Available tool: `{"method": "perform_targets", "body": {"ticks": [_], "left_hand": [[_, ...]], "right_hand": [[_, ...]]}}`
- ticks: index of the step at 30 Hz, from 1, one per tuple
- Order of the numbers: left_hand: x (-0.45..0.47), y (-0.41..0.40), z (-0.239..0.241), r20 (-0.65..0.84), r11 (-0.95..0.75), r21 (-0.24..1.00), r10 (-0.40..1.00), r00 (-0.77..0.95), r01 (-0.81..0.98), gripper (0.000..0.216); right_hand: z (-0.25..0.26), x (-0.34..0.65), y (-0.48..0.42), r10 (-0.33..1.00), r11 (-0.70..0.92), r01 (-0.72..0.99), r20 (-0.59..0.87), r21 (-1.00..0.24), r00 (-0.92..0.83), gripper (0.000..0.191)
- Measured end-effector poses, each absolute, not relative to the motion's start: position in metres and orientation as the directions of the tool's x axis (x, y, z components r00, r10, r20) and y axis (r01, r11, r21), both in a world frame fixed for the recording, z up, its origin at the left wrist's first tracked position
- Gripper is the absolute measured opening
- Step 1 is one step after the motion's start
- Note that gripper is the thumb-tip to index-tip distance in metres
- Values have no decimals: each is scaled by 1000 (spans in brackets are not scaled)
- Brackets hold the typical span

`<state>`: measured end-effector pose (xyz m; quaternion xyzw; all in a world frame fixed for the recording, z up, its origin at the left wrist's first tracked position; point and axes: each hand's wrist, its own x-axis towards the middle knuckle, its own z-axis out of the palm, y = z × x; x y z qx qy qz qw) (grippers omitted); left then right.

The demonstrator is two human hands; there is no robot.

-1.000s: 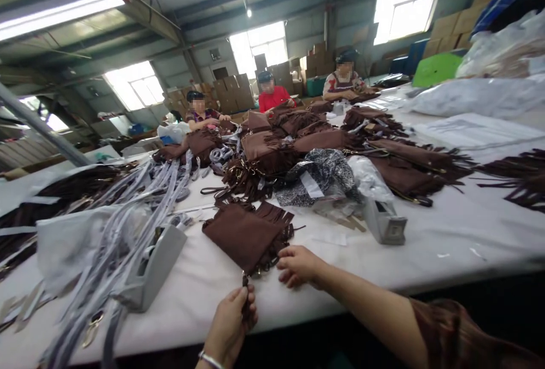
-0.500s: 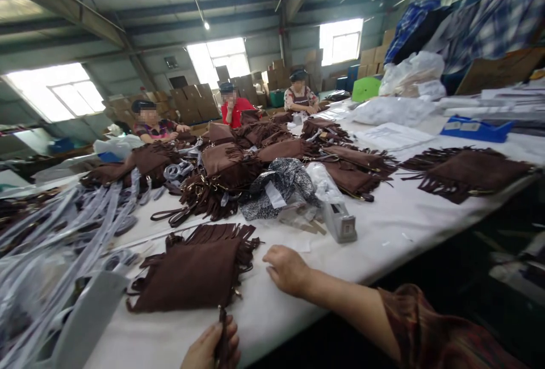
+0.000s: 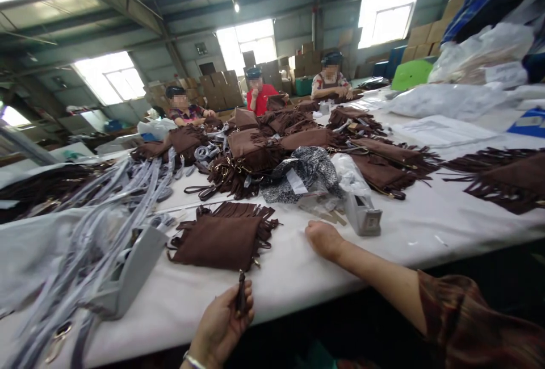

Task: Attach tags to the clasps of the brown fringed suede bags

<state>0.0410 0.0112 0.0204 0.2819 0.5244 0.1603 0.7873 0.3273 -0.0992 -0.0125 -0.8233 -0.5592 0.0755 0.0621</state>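
Observation:
A brown fringed suede pouch (image 3: 219, 238) lies flat on the white table (image 3: 298, 272) in front of me. My left hand (image 3: 223, 323) is at the table's near edge, fingers closed round a thin dark strap piece (image 3: 240, 292) that stands upright just below the pouch. My right hand (image 3: 323, 238) rests on the table to the right of the pouch, knuckles up, fingers curled under and hidden. It touches only the cloth, close to a small grey box-like tool (image 3: 361, 216).
Heaps of brown fringed pouches (image 3: 298, 136) and a patterned bag (image 3: 310, 173) fill the table's middle. Grey straps (image 3: 106, 221) and a grey holder (image 3: 128, 278) lie left. More fringed pieces (image 3: 502, 179) right. Three people (image 3: 259, 93) sit at the far side.
The view has swung back left. My right hand has slid right, away from the pouch toward the grey tool. My left hand still holds the strap piece, now a little higher.

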Motion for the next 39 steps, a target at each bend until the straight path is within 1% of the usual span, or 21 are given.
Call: {"method": "perform_targets", "body": {"ticks": [4,8,11,14,19,21,23,27,30,33,37,39], "left_hand": [[40,8,23,-730,791,612,551,404,28,19],[42,5,23,-721,785,620,561,408,16,18],[42,4,21,-714,788,616,555,428,7,18],[40,4,20,-728,797,604,552,408,1,16],[37,3,20,-734,799,602,551,397,4,17],[38,3,18,-725,792,610,555,408,7,19],[39,4,17,-715,787,617,560,419,0,19],[40,4,14,-709,791,612,553,437,-9,17],[39,5,12,-705,786,618,564,431,-19,16],[40,4,13,-698,778,627,576,426,-26,17],[41,3,18,-701,779,626,573,425,-19,14],[41,3,20,-705,782,624,571,421,-15,12]], "right_hand": [[-10,337,-103,886,-432,859,47,-275,460,25],[-9,342,-102,871,-406,821,101,-401,480,22],[-6,348,-102,858,-391,764,97,-514,504,19],[-1,353,-103,835,-394,690,77,-608,544,18],[3,352,-106,830,-295,584,100,-756,549,18],[2,350,-104,823,-276,551,102,-788,558,21],[2,350,-102,811,-294,582,125,-759,572,22],[3,354,-95,746,-386,681,223,-623,627,16],[8,359,-90,709,-409,690,267,-597,652,14],[14,367,-84,690,-448,675,254,-586,678,17],[17,380,-77,680,-532,662,199,-528,706,27],[17,386,-77,685,-549,660,176,-513,707,29]]}}
